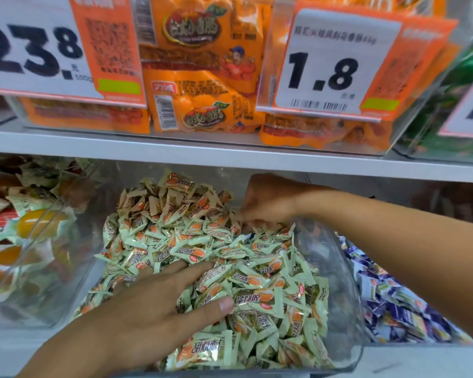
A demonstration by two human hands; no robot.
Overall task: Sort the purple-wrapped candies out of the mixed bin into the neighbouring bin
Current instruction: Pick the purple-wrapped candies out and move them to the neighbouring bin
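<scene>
A clear plastic bin (347, 271) in the middle holds a heap of pale green and orange wrapped candies (257, 274). No purple wrapper shows on top of the heap. My left hand (159, 304) lies flat on the heap's near left side, fingers straight and spread, pressing into the wrappers. My right hand (268, 200) reaches to the far right of the heap, fingers curled down into the candies; what the fingertips hold is hidden. The neighbouring bin (347, 249) on the right holds purple and white wrapped candies (393, 309).
A clear bin (47, 214) on the left holds larger sweets with yellow and orange centres. A white shelf edge (175, 148) runs just above the bins. Orange snack packets (200, 64) and price cards (325, 66) stand on the shelf above.
</scene>
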